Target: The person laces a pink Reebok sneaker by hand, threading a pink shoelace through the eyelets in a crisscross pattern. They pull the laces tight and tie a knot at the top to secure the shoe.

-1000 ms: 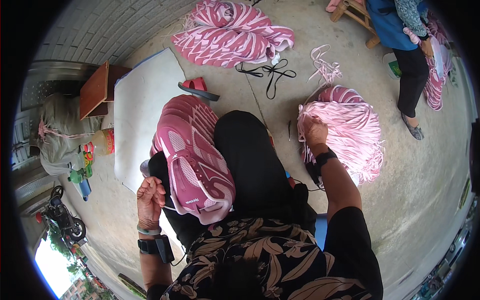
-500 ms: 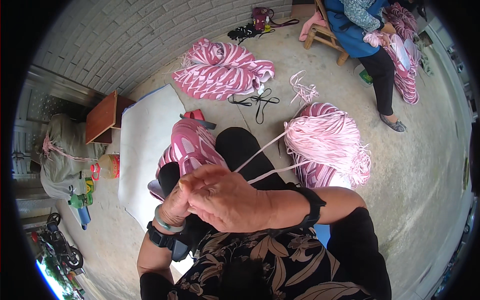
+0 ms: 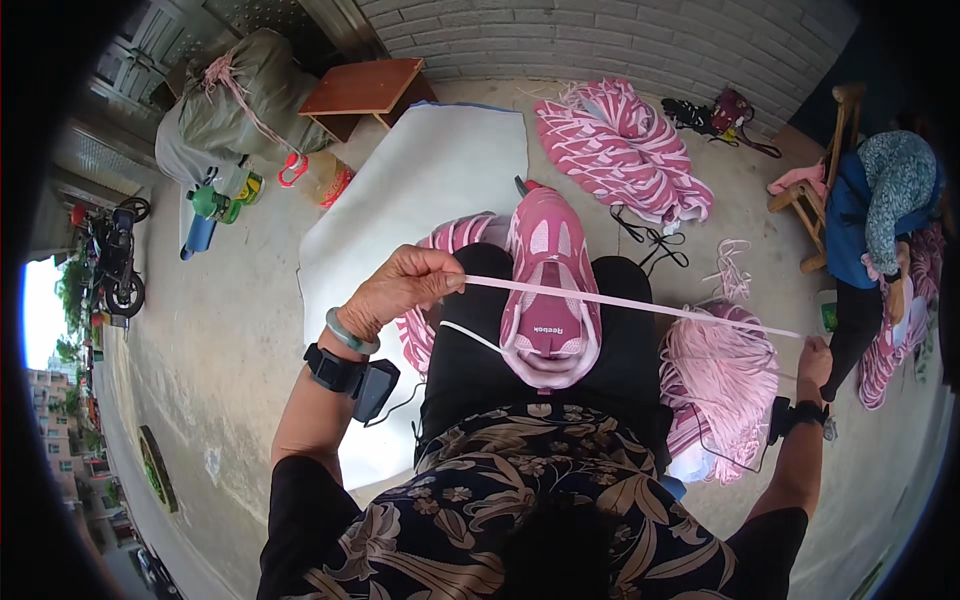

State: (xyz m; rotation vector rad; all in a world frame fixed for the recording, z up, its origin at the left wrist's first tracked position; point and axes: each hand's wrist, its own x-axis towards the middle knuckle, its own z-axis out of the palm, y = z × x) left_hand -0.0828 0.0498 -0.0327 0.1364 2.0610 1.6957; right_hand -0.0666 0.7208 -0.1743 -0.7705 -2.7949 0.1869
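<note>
A pink shoelace [image 3: 600, 298] is stretched taut across my lap between both hands. My left hand [image 3: 405, 285] pinches one end between thumb and fingers; my right hand [image 3: 816, 364], far out to the right, grips the other end. Below the lace, a pink and white shoe upper [image 3: 545, 240] lies on my thighs, its toe pointing away and its heel opening toward me. The lace crosses above its tongue. A thin white cord [image 3: 470, 336] runs over my left thigh to the upper's side. By my right knee, a thick hank of pale pink laces [image 3: 715, 355] rests on bundled uppers.
Beyond lies a large bundle of pink uppers [image 3: 625, 150], with black cords [image 3: 650, 240] beside it. A white sheet [image 3: 400, 190] covers floor at left, near a plastic bottle [image 3: 325, 178] and a wooden stool [image 3: 362, 88]. At right, a person in blue [image 3: 860, 220] handles similar pieces.
My hands have parted from close together to wide apart, with the lace now straight between them. The upper sits centrally in view on my lap. The whole view has swung left.
</note>
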